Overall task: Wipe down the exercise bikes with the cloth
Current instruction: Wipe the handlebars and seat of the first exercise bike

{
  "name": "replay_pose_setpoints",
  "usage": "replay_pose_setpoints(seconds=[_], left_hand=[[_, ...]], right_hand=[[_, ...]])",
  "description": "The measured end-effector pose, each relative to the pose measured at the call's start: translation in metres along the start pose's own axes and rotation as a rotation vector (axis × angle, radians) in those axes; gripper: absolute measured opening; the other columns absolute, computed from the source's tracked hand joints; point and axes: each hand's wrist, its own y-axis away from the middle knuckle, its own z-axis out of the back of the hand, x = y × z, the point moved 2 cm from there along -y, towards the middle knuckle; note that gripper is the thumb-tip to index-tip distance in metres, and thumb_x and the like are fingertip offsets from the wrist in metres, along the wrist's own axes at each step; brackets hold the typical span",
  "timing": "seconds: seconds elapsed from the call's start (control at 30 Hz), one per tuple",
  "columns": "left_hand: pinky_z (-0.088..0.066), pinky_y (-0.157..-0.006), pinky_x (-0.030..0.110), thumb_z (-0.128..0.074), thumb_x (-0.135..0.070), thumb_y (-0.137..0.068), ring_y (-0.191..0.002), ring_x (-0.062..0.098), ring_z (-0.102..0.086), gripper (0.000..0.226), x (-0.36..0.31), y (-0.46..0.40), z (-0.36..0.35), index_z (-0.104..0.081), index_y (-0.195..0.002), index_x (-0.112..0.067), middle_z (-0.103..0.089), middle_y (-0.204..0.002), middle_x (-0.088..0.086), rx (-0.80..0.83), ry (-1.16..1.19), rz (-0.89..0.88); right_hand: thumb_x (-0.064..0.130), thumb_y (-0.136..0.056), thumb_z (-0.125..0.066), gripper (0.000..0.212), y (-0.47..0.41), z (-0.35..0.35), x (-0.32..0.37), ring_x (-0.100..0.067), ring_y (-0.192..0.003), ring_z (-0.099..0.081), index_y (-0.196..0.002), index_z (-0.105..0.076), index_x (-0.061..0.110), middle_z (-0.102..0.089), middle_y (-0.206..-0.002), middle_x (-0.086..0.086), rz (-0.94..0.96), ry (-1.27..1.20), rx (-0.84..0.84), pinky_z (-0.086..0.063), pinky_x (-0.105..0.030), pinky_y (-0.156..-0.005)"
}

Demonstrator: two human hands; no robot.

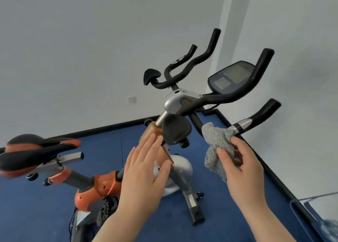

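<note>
An orange and black exercise bike [102, 185] stands on the blue floor, its saddle [33, 152] at the left and its black handlebars [228, 97] with a display console [231, 77] at the upper right. My right hand [241, 168] grips a fluffy grey cloth [217, 141] just below the near handlebar grip [263, 112]. My left hand [144, 170] hovers flat with straight fingers in front of the bike's orange stem [150, 132], beside a black elbow pad [175, 128]. It holds nothing.
White walls meet in a corner behind the bike, with a socket [132, 100] low on the left wall. A black skirting strip [274, 174] runs along the blue floor's edge. A dark object [307, 214] lies at the bottom right.
</note>
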Motion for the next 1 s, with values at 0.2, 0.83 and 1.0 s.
replay_pose_setpoints(seconds=[0.2, 0.83, 1.0], left_hand=[[-0.014, -0.12, 0.037, -0.025, -0.06, -0.085, -0.14, -0.009, -0.006, 0.061, 0.03, -0.034, -0.013, -0.021, -0.144, -0.046, -0.019, -0.153, -0.024, 0.057, 0.055, -0.011], [-0.015, -0.12, 0.032, -0.029, -0.053, -0.088, -0.142, -0.002, -0.017, 0.06, 0.078, -0.124, -0.052, -0.026, -0.145, -0.039, -0.032, -0.151, -0.02, 0.2, 0.099, -0.152], [-0.024, -0.116, 0.034, -0.031, -0.051, -0.09, -0.14, -0.002, -0.023, 0.055, 0.094, -0.137, -0.044, -0.033, -0.143, -0.039, -0.037, -0.148, -0.021, 0.27, 0.167, -0.247]], right_hand=[[0.035, -0.088, -0.057, 0.039, -0.021, -0.026, 0.004, 0.004, -0.102, -0.055, -0.126, -0.055, 0.025, -0.056, -0.106, 0.023, 0.008, 0.074, -0.037, -0.045, -0.013, -0.08], [0.014, -0.076, -0.067, 0.007, -0.097, -0.101, 0.019, -0.016, -0.082, -0.049, -0.082, -0.064, 0.016, -0.059, -0.081, 0.005, 0.239, 0.703, 0.308, -0.046, -0.033, -0.065], [0.009, -0.067, -0.071, 0.018, -0.097, -0.116, 0.025, -0.018, -0.075, -0.051, -0.079, -0.061, 0.017, -0.057, -0.074, 0.005, 0.195, 0.709, 0.179, -0.046, -0.033, -0.056]])
